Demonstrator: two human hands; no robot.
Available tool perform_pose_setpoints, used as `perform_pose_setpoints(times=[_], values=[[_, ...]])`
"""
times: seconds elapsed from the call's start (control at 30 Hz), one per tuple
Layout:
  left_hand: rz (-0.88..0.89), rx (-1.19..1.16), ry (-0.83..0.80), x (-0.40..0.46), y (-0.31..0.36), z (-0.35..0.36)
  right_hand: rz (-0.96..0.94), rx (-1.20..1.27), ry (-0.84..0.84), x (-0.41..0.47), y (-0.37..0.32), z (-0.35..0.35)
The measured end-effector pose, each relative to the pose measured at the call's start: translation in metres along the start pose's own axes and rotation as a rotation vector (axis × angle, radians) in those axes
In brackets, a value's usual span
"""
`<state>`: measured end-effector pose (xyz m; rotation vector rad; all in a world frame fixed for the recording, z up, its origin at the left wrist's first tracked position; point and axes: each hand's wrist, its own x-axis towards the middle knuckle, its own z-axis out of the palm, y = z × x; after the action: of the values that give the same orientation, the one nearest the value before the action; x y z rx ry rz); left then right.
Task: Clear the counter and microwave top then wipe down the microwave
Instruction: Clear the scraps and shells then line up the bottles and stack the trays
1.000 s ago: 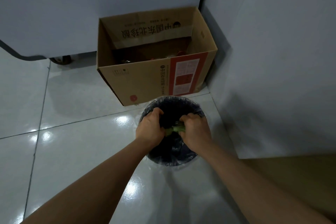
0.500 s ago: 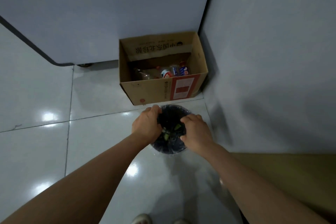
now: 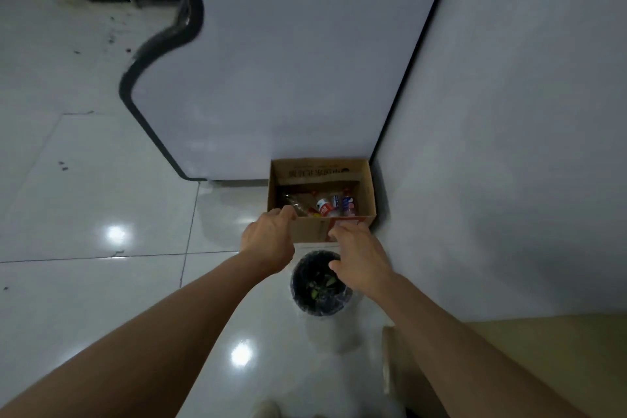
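Note:
A small round bin (image 3: 302,299) with a dark liner stands on the floor below my hands. Green scraps (image 3: 320,285) lie inside it. My left hand (image 3: 266,237) hovers above and left of the bin, fingers loosely curled, holding nothing. My right hand (image 3: 359,258) is over the bin's right rim with fingers spread and nothing in them. Neither the microwave nor the counter is in view.
An open cardboard box (image 3: 305,231) holding bottles (image 3: 325,205) sits in the corner just beyond the bin. A large white appliance (image 3: 288,61) stands behind it, a wall (image 3: 509,146) to the right. Glossy floor tiles (image 3: 101,214) stretch left. A tan surface (image 3: 543,349) lies at lower right.
Both hands let go of the green scraps, which now lie in the bin, and lifted up and apart. The view rose and pulled back from the bin.

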<state>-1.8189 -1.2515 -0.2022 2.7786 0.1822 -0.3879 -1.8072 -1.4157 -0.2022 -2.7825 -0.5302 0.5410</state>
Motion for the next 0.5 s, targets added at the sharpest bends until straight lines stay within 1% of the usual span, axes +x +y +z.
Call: perform_pose_setpoints(times=[0.13, 0.27, 0.5], values=[[-0.033, -0.008, 0.032, -0.029, 0.006, -0.059, -0.063, 0.001, 0.043, -0.02, -0.035, -0.05], [-0.076, -0.012, 0.085, -0.062, 0.006, -0.109, -0.12, -0.016, 0.046, -0.041, -0.07, -0.093], [-0.163, -0.018, 0.171, -0.117, -0.001, -0.18, -0.247, -0.057, 0.03, -0.07, -0.12, -0.143]])
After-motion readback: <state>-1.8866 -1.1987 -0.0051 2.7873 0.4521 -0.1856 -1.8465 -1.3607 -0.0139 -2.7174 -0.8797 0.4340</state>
